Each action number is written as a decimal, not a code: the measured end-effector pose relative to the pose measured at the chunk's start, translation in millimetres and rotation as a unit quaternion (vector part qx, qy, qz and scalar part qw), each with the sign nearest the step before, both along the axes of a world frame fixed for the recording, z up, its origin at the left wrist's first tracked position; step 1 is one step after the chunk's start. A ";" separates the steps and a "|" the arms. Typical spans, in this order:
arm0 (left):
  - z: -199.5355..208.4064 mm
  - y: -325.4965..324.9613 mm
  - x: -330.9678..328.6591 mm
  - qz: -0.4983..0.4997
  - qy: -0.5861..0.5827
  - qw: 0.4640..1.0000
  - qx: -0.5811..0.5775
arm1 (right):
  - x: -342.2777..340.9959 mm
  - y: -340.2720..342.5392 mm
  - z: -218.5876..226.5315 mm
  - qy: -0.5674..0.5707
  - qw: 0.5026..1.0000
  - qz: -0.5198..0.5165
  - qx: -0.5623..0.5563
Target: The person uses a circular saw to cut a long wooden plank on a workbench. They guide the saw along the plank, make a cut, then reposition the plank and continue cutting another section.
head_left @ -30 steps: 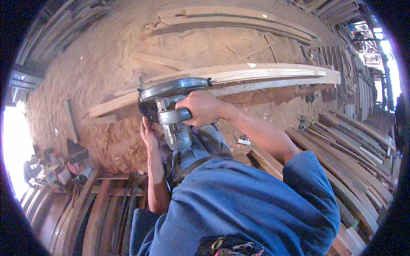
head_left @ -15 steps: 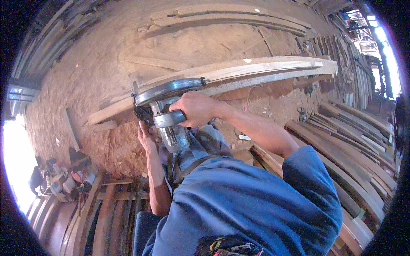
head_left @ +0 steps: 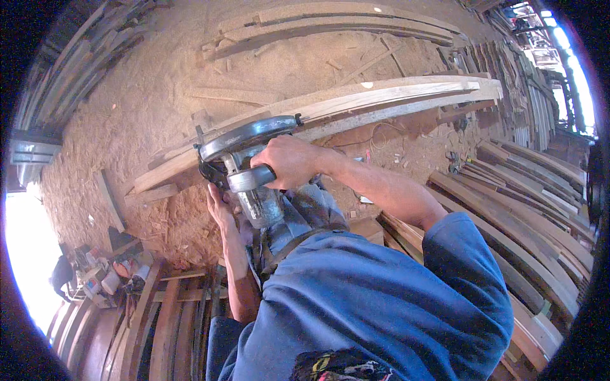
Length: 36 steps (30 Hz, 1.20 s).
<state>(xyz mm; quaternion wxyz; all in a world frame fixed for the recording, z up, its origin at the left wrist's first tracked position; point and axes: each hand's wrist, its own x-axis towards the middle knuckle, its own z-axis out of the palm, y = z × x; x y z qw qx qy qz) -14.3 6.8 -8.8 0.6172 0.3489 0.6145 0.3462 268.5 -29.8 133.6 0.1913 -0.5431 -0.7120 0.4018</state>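
Note:
A circular saw [head_left: 244, 136] with a curved, worn metal guard and a scuffed motor body is in front of me, over the timber beam [head_left: 400, 96]. My right hand [head_left: 292, 162] is closed round the saw's handle. Low on the saw's left side, my left hand [head_left: 219, 202] is against its dark lower part, with the fingers partly hidden behind the tool. The beam runs from the saw towards the right. Its left part [head_left: 166, 169] shows past the guard. The blade and the place where it meets the wood are hidden by the guard.
Sawdust [head_left: 152, 105] covers the ground. More boards [head_left: 343, 26] lie farther off. Stacked planks [head_left: 508, 209] stand at the right, and others [head_left: 168, 324] at the lower left beside a cluster of containers [head_left: 108, 279]. A thin cable [head_left: 375, 136] curls on the ground beyond my right arm.
The view has shifted slightly. Both hands keep their hold on the circular saw, which stays at nearly the same place along the beam.

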 end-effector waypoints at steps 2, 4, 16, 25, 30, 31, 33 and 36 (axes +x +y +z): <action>-5.9 0.0 -1.6 0.012 0.011 1.000 -0.003 | -0.5 -0.5 -0.6 0.013 1.000 -0.008 -0.004; -10.7 0.4 -2.6 0.029 0.031 0.999 -0.027 | -1.0 -0.6 -1.0 0.019 1.000 -0.012 0.000; -38.5 -0.9 -16.8 0.036 0.022 0.999 -0.025 | -0.8 -3.1 -8.2 0.023 0.999 -0.004 0.029; -7.1 -4.0 -1.1 0.002 0.091 0.995 0.041 | 0.2 -0.7 -6.0 0.026 0.999 0.000 -0.031; -0.3 -4.1 1.5 0.003 0.062 0.998 0.010 | -0.2 -1.9 -5.9 0.030 1.000 -0.002 -0.002; -0.1 -4.2 1.2 0.002 0.064 0.998 0.006 | -0.5 -2.1 -5.6 0.031 1.000 -0.002 0.004; -0.3 -4.6 0.3 0.001 0.069 0.998 0.000 | -0.7 -2.2 -5.0 0.038 0.999 -0.001 0.005; -0.9 -4.6 -0.7 -0.001 0.076 0.997 -0.002 | -1.2 -1.3 -5.0 0.036 0.999 -0.001 -0.012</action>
